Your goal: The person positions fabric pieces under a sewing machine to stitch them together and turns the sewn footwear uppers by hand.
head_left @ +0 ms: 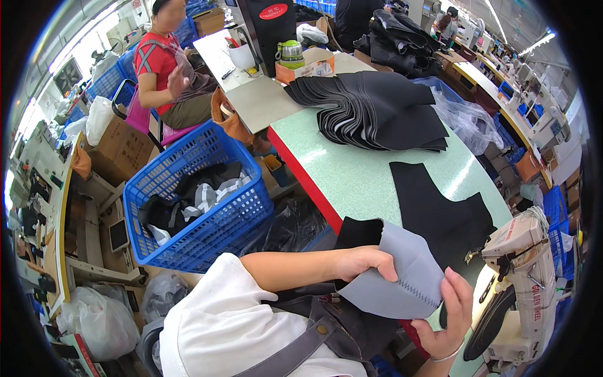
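Observation:
Between my hands is a grey fabric piece [408, 264] with a black backing and a dark zigzag seam running toward its right corner. My left hand [367, 262] is closed on its left side, thumb on top of the grey face and the other fingers hidden beneath. At the right end of the seam, my right hand [449, 317] holds the edge with curved fingers and thumb. Just right of this hand stands a white sewing machine [518, 276]. A flat black cut piece [433, 201] lies on the pale green table [326, 157] beyond the grey piece.
A fanned stack of black cut pieces [383, 110] covers the table's far end. On my left, a blue basket [201, 232] holds black and grey pieces. A co-worker in red [166, 69] sits beyond it. Plastic bags [100, 323] lie at lower left.

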The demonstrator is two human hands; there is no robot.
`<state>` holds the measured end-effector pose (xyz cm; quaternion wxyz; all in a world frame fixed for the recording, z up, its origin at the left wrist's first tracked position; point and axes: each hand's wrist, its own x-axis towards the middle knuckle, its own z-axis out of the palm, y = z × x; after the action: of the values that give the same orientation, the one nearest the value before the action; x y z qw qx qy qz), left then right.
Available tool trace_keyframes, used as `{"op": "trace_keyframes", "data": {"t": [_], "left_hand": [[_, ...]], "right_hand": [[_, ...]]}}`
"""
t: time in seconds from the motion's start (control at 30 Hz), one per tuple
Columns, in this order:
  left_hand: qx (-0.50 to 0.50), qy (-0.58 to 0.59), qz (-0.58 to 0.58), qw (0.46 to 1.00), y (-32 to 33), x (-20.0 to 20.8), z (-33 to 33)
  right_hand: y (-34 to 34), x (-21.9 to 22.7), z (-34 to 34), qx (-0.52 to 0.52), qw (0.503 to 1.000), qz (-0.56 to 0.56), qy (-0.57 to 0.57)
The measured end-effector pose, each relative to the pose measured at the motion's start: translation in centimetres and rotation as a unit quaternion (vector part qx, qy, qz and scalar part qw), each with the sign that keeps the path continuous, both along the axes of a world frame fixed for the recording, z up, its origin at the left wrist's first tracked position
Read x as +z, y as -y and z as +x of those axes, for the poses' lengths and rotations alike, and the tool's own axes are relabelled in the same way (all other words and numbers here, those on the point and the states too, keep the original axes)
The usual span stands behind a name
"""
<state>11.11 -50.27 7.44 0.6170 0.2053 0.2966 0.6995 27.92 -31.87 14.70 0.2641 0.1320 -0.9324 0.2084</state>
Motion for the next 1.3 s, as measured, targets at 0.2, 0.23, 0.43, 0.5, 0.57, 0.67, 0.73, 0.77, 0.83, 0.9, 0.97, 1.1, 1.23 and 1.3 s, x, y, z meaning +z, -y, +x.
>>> {"op": "trace_keyframes", "data": {"t": [0.2,0.23,0.43,0.5,0.57,0.67,0.73,0.77,0.83,0.9,0.97,1.1,1.23,1.3], "left_hand": [[-0.022,-0.025,0.023,0.999,-0.4,0.5,0.4],[-0.022,-0.025,0.022,0.999,-0.4,0.6,0.5],[-0.029,-0.065,0.024,0.997,-0.3,0.9,1.0],[-0.012,-0.112,0.032,0.993,-0.2,1.8,1.2],[0.005,-0.105,0.046,0.993,-0.2,1.9,1.4],[0.042,-0.095,0.076,0.992,-0.5,2.0,1.7],[0.062,-0.093,0.092,0.989,-0.7,1.9,1.6],[0.053,-0.118,0.09,0.988,-0.8,1.7,1.4],[0.043,-0.141,0.088,0.985,-0.9,1.9,1.4],[0.08,-0.159,0.097,0.979,-0.9,2.8,1.7],[0.09,-0.173,0.104,0.975,-0.7,2.8,2.0],[0.097,-0.219,0.106,0.965,-0.5,2.5,2.4],[0.091,-0.275,0.129,0.948,-0.2,3.0,1.9],[0.063,-0.262,0.119,0.956,-0.1,3.4,1.7]], "right_hand": [[1.3,0.8,0.8,-0.035,0.998,0.057,-0.02],[1.5,0.8,0.8,-0.056,0.995,0.082,-0.029],[2.0,0.9,0.9,-0.041,0.993,0.094,-0.051],[2.1,1.0,0.9,-0.049,0.993,0.091,-0.049],[2.1,1.0,0.9,-0.056,0.993,0.089,-0.048],[1.9,1.0,0.9,-0.062,0.994,0.075,-0.043],[1.5,0.8,1.0,-0.052,0.996,0.058,-0.039],[1.4,0.8,1.1,-0.051,0.996,0.058,-0.038],[1.3,0.9,1.2,-0.062,0.996,0.06,-0.035],[1.6,1.4,1.2,-0.069,0.995,0.059,-0.034],[1.7,1.6,1.1,-0.074,0.995,0.057,-0.035],[1.7,1.6,1.1,-0.075,0.995,0.054,-0.036],[1.5,1.1,0.9,-0.085,0.994,0.052,-0.036],[1.4,0.7,0.9,-0.086,0.995,0.047,-0.031]]}}
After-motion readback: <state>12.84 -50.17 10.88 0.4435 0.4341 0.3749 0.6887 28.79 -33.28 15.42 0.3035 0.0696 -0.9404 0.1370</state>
